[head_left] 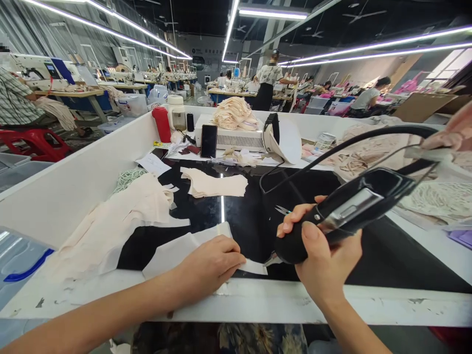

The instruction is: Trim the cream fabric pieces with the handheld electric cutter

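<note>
My left hand is closed, its fingers bent down and pinching a thin white fabric piece against the black work surface. A narrow end of that piece reaches out to the right past my fingertips. My right hand is wrapped around a black hand-held power tool with a silver panel and a rounded front. The tool's small pointed metal tip touches or nearly touches the right end of the fabric strip. Behind my right fingers lie small scissors, partly hidden.
Cream fabric pieces lie in a pile at left and a stack ahead. A black cable arches from the right. A phone, red bottle and white vented box stand behind. What looks like another hand shows at right.
</note>
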Available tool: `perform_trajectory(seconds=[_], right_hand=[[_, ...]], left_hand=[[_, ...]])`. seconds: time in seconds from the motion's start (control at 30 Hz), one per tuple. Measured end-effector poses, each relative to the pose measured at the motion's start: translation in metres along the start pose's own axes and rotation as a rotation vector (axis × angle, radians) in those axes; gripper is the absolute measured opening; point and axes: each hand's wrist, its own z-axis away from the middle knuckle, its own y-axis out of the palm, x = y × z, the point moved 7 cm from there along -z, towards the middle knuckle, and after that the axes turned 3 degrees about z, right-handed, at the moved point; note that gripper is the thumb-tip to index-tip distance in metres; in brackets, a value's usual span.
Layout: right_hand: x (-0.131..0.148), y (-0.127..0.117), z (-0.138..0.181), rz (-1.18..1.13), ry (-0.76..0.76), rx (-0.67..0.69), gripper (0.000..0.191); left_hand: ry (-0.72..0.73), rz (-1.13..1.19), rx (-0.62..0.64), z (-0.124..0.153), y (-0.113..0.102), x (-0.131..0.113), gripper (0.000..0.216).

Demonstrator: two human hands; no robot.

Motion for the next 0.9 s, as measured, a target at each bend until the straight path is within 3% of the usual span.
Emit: perform_trajectory(seconds=[0.3, 0.47, 0.63, 0.9], right_hand=[[-0.004, 0.002, 0.002, 0.003, -0.013, 0.017, 0.039], [-0.003, 0.007, 0.000, -0.004, -0.005, 0.009, 0.029], [-0.004, 0.018, -0.002, -0.053, 0.028, -0.022, 0.030], [-0.006, 0.040, 0.001, -0.108, 0.066, -0.022, 0.034]], left_hand=[[0.035, -0.008, 0.030, 0.004, -0.008, -0.006, 0.028], [0.086, -0.050, 0.025, 0.007, -0.007, -0.009, 0.028], [0.125, -0.086, 0.053, 0.013, -0.003, -0.005, 0.022], [0.068, -0.076, 0.091, 0.018, 0.001, 0.000, 0.021]])
